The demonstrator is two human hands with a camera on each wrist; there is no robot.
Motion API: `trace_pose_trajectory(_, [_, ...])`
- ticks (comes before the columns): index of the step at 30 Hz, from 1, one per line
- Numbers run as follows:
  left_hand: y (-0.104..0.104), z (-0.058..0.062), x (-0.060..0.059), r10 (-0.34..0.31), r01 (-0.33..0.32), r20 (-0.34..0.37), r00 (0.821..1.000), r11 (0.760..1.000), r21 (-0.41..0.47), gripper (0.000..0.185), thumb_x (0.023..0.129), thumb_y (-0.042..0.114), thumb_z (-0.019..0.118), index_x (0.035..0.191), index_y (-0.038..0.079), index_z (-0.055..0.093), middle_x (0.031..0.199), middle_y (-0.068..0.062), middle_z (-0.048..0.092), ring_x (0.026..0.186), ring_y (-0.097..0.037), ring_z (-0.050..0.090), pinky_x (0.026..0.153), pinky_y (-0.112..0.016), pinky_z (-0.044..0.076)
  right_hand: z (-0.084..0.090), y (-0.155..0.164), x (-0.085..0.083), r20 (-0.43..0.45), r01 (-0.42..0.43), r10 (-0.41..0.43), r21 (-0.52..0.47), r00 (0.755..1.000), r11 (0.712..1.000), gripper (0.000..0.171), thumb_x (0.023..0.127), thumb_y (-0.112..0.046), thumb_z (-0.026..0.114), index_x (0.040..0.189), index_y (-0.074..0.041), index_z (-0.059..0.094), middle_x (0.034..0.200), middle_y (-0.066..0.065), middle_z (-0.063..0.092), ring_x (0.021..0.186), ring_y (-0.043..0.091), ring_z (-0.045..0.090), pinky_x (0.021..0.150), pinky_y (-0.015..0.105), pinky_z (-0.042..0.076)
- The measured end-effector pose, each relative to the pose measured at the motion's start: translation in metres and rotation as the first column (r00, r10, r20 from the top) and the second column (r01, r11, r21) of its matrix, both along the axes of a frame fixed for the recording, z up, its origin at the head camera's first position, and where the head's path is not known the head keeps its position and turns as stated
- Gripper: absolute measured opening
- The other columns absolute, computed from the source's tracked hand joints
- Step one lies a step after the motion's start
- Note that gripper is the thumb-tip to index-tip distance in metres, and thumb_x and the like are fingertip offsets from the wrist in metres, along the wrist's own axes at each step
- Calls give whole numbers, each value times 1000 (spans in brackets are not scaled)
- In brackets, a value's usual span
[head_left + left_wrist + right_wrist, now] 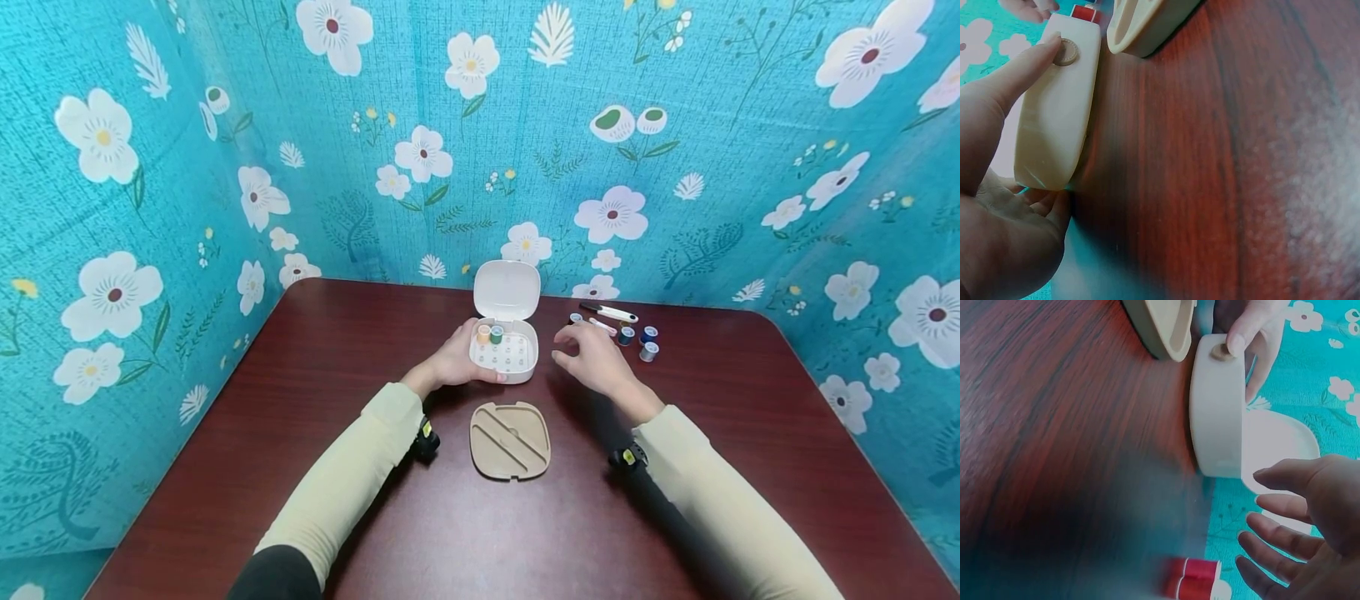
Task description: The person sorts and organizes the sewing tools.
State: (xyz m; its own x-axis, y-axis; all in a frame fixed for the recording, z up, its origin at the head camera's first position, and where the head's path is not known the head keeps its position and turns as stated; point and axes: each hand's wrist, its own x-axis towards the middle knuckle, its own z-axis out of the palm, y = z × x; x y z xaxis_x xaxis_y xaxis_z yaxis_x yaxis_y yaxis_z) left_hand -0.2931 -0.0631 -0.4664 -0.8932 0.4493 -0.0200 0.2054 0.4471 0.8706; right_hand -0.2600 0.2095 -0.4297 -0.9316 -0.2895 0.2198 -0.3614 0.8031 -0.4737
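A white sewing box [517, 377] stands on the table with its lid [507, 290] raised at the back. My left hand [452, 358] grips its left side, the thumb on the round brown button [1067, 52] at the front. Inside, an orange-yellow thread spool [483, 335] and a green thread spool [497, 335] stand side by side in the back left, among rows of small pegs. To the right of the box, my right hand [592, 357] is held with its fingers loosely bent and apart, and nothing shows in it. A red spool [1197, 579] lies near it in the right wrist view.
A beige divided tray [510, 442] lies in front of the box. Beyond my right hand are a dark blue spool [648, 335], a grey spool [649, 352], another dark spool [626, 336], a white-handled tool [618, 314] and a pink-and-white slim item [603, 327]. Patterned cloth hangs behind the table.
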Motion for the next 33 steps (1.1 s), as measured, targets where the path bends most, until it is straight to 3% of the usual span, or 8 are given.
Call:
trace_pose_trajectory(8, [-1, 0, 1, 2, -2, 4, 1000, 1000, 8, 109, 67, 23, 98, 151, 5, 31, 139, -16, 47, 125, -29, 48, 110, -42, 36, -11, 18, -4, -37, 5, -5, -15, 999, 1000, 20, 88, -8, 78, 104, 1, 72, 102, 18, 72, 99, 35, 66, 96, 55, 50])
trace_pose_trajectory(22, [0, 0, 0, -1, 1, 7, 1000, 1000, 25, 109, 67, 20, 98, 151, 5, 31, 140, -18, 47, 125, -31, 47, 111, -44, 35, -18, 40, -5, 11, 130, -130, 14, 991, 991, 16, 87, -11, 77, 92, -5, 63, 93, 16, 63, 88, 32, 57, 77, 47, 46])
trace_pose_trajectory(33, [0, 1, 1, -1, 1, 1, 1000, 1000, 24, 109, 67, 22, 98, 152, 6, 32, 140, -17, 47, 125, -30, 47, 110, -43, 36, -24, 52, -12, 77, 212, -209, -43, 975, 976, 31, 88, -10, 73, 109, 1, 52, 111, 22, 58, 104, 39, 60, 91, 54, 49])
